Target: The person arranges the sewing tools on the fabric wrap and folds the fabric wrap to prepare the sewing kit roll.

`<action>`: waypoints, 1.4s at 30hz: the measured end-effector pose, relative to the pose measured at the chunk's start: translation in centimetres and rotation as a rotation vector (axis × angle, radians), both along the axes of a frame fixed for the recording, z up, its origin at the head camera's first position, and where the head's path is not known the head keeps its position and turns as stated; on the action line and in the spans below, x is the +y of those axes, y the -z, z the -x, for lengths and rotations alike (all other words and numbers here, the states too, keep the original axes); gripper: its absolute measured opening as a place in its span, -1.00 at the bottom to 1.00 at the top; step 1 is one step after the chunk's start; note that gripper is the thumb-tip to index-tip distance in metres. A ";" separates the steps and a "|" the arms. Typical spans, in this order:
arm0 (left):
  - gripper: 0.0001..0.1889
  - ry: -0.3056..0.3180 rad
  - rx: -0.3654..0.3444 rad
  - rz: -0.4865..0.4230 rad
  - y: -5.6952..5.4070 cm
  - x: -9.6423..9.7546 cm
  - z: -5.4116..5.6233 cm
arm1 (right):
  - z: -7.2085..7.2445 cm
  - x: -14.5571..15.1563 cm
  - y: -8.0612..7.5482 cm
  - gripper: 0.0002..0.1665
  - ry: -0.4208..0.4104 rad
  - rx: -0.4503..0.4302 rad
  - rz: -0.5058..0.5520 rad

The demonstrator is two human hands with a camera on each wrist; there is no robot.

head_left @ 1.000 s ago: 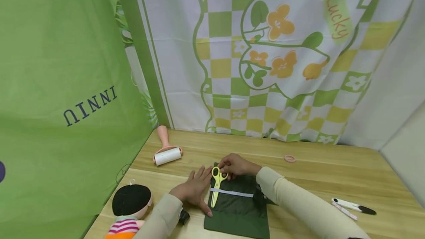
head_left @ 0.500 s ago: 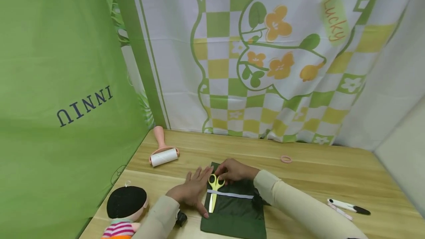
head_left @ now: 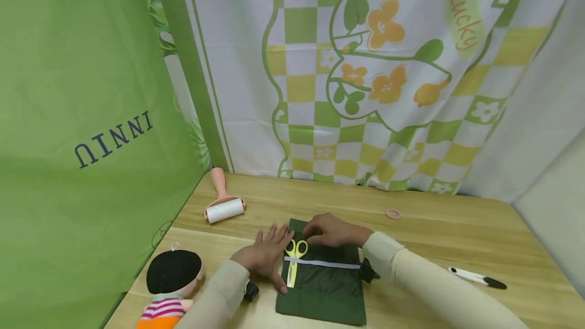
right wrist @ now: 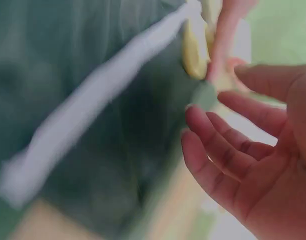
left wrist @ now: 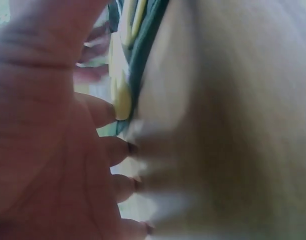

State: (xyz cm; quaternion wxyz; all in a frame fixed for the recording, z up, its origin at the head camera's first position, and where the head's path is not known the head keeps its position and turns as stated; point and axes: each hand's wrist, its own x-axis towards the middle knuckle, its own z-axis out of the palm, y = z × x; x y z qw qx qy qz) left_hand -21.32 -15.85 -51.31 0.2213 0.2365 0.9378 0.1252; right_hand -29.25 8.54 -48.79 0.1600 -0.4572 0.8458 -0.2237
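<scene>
Yellow-handled scissors lie along the left side of a dark green cloth, blades toward me. A white strap crosses the cloth and passes over the scissors. My left hand rests with spread fingers at the cloth's left edge, thumb beside the blades. Over the far part of the cloth is my right hand, just right of the scissors' handles. In the right wrist view, the right hand's fingers are loosely bent and hold nothing. The left wrist view shows the scissors close to the left fingers.
A pink-handled lint roller lies at the back left. A doll is by my left sleeve. Farther right are a pink ring and a white tool with a black end. Curtains hang behind the table.
The scissors have slid toward me, farther under the strap. My right hand has let go of their handle and drawn off to the right. The left hand stays at the cloth's edge.
</scene>
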 end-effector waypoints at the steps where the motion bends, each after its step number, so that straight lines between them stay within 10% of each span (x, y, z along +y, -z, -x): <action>1: 0.48 0.000 0.002 -0.004 -0.2 0.1 0.1 | -0.1 1.3 -0.9 -0.70 -0.003 0.065 0.012; 8: 0.39 0.092 0.088 -0.070 -1.3 1.0 0.4 | -1.9 15.1 -6.6 -0.79 0.192 0.157 -0.002; 17: 0.44 0.185 0.022 -0.044 -1.9 2.2 0.0 | -4.7 31.3 -4.0 -0.92 0.285 0.217 -0.154; 27: 0.43 0.164 0.041 0.014 -0.4 2.7 0.2 | -5.7 33.7 -1.4 -0.73 0.150 0.266 -0.066; 34: 0.39 0.061 0.084 -0.005 0.4 2.5 0.7 | -6.1 32.8 -1.5 -0.78 0.241 0.142 -0.141; 42: 0.39 0.093 0.101 0.065 -0.3 3.3 1.1 | -6.3 33.2 -0.1 -0.74 0.313 0.129 -0.146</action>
